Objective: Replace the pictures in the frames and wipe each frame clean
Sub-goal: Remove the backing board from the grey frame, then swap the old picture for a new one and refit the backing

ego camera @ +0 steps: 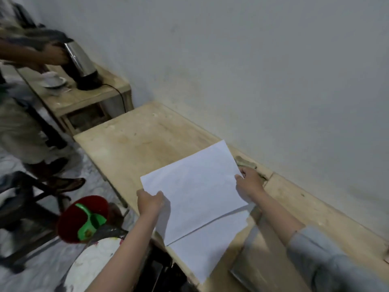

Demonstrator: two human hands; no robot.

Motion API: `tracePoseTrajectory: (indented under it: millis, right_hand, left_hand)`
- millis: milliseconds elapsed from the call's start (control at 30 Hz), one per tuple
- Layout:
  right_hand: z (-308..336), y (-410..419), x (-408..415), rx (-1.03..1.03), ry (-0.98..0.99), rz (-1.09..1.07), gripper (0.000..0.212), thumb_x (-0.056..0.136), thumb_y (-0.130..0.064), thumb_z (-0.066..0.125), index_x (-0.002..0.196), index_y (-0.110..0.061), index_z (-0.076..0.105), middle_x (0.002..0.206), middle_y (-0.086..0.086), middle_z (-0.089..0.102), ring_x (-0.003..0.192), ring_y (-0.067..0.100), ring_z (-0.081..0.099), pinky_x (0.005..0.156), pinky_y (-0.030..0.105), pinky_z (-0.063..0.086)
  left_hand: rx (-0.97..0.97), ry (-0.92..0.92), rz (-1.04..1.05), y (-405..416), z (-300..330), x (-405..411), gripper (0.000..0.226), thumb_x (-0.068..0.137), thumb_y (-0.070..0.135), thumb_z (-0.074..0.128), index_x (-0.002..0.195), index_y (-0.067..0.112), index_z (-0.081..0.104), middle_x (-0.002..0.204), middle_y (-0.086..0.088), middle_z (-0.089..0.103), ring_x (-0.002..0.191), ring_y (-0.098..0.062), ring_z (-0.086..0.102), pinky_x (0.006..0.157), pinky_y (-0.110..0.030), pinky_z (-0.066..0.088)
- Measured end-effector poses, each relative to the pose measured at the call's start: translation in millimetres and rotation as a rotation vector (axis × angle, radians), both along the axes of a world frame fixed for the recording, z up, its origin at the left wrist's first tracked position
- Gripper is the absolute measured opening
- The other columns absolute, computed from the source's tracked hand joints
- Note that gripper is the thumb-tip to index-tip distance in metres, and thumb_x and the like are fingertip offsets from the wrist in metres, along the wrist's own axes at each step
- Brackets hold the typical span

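White sheet [195, 186] between left hand [149, 201] and right hand [249, 182]

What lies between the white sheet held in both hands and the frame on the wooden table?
A second white sheet lies on the wooden table just under the held white sheet, which the left hand and right hand grip. It overlaps the left edge of the flat glass-fronted frame; nothing else visibly intervenes.
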State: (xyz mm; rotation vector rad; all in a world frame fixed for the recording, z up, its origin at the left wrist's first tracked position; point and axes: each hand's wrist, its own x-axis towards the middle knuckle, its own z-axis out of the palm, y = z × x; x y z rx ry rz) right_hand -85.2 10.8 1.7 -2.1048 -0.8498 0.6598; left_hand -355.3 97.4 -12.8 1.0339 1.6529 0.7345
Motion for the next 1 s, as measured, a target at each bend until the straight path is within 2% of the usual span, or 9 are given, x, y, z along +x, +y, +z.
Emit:
tracePoseTrajectory:
  millis: [100, 167, 267, 367, 433, 533, 700, 833, 1000]
  right_hand:
    - [3.4, 69.1, -19.2, -0.04, -0.06, 0.149, 0.013, 0.091, -0.009, 0.049, 0.078, -0.011, 0.047, 0.071, -0.003, 0.042, 0.066, 0.018, 0.041, 0.049, 0.018, 0.028]
    - [1.2, 108.9, -32.5, -0.07, -0.1, 0.212, 0.016, 0.091, -0.006, 0.048, 0.078, -0.013, 0.042, 0.07, -0.006, 0.038, 0.068, 0.018, 0.041, 0.047, 0.016, 0.026]
    - [-8.2, 155.6, -49.8, -0.116, -0.122, 0.261, 0.01, 0.088, -0.002, 0.047, 0.087, -0.012, 0.045, 0.083, 0.001, 0.046, 0.076, 0.021, 0.044, 0.054, 0.025, 0.031]
    - [-20.5, 188.6, -59.4, -0.162, -0.134, 0.276, 0.02, 0.083, 0.001, 0.046, 0.097, -0.008, 0.057, 0.088, 0.005, 0.055, 0.079, 0.023, 0.05, 0.065, 0.026, 0.036]
    - [-28.5, 202.5, -61.4, -0.208, -0.141, 0.276, 0.03, 0.083, -0.001, 0.046, 0.11, -0.009, 0.056, 0.09, 0.004, 0.056, 0.082, 0.023, 0.052, 0.067, 0.027, 0.039]
    - [-41.8, 218.2, -59.9, -0.267, -0.185, 0.313, 0.04, 0.085, -0.005, 0.049, 0.125, -0.009, 0.046, 0.104, 0.009, 0.058, 0.093, 0.026, 0.056, 0.074, 0.031, 0.045]
    - [-57.1, 228.2, -50.9, -0.346, -0.313, 0.377, 0.052, 0.089, -0.018, 0.052, 0.138, -0.01, 0.035, 0.135, 0.012, 0.044, 0.118, 0.03, 0.049, 0.095, 0.04, 0.044]
    - [-59.5, 213.4, -40.7, -0.374, -0.381, 0.375, 0.053, 0.09, -0.024, 0.053, 0.138, -0.011, 0.035, 0.137, 0.013, 0.037, 0.12, 0.031, 0.046, 0.095, 0.04, 0.042]
    - [-63.5, 154.4, -28.4, -0.362, -0.411, 0.415, 0.04, 0.087, -0.026, 0.055, 0.122, -0.01, 0.043, 0.123, 0.013, 0.043, 0.113, 0.033, 0.044, 0.087, 0.039, 0.042]
  left_hand:
    - [0.007, 0.056, 0.059, 31.4, 2.9, -18.3, 0.068, 0.091, 0.011, 0.059, 0.143, -0.004, 0.019, 0.141, -0.02, 0.041, 0.124, -0.037, 0.047, 0.092, -0.04, 0.044]
    - [0.007, 0.096, 0.067, 50.1, -0.3, -27.4, 0.08, 0.092, 0.016, 0.058, 0.149, -0.003, 0.005, 0.153, -0.019, 0.025, 0.135, -0.036, 0.036, 0.102, -0.041, 0.04]
    - [-0.002, 0.141, 0.066, 72.6, -5.8, -34.1, 0.081, 0.093, 0.017, 0.058, 0.149, -0.003, 0.003, 0.155, -0.021, 0.02, 0.137, -0.036, 0.033, 0.099, -0.037, 0.04]
    - [0.011, 0.168, 0.031, 85.5, -10.7, -34.9, 0.082, 0.093, 0.02, 0.058, 0.15, -0.001, 0.002, 0.156, -0.019, 0.014, 0.14, -0.034, 0.028, 0.1, -0.033, 0.037]
    - [0.013, 0.19, 0.003, 91.1, -15.8, -34.8, 0.085, 0.093, 0.023, 0.057, 0.15, 0.0, -0.002, 0.158, -0.017, 0.005, 0.144, -0.032, 0.018, 0.109, -0.032, 0.028]
    - [0.001, 0.205, -0.022, 98.1, -22.3, -33.7, 0.089, 0.093, 0.026, 0.058, 0.15, 0.001, -0.006, 0.159, -0.014, 0.0, 0.146, -0.029, 0.011, 0.112, -0.031, 0.024]
    - [-0.019, 0.24, -0.032, 100.6, -33.0, -30.8, 0.09, 0.092, 0.03, 0.059, 0.151, 0.005, -0.004, 0.158, -0.014, -0.015, 0.146, -0.029, -0.002, 0.114, -0.033, 0.022]
    - [-0.021, 0.293, -0.025, 86.7, -36.7, -27.0, 0.089, 0.09, 0.031, 0.06, 0.151, 0.005, 0.001, 0.157, -0.015, -0.017, 0.146, -0.029, -0.008, 0.117, -0.034, 0.021]
    - [-0.03, 0.299, -0.102, 42.0, -31.2, -23.4, 0.074, 0.09, 0.026, 0.061, 0.146, 0.002, 0.021, 0.152, -0.017, 0.01, 0.137, -0.032, 0.022, 0.103, -0.034, 0.035]
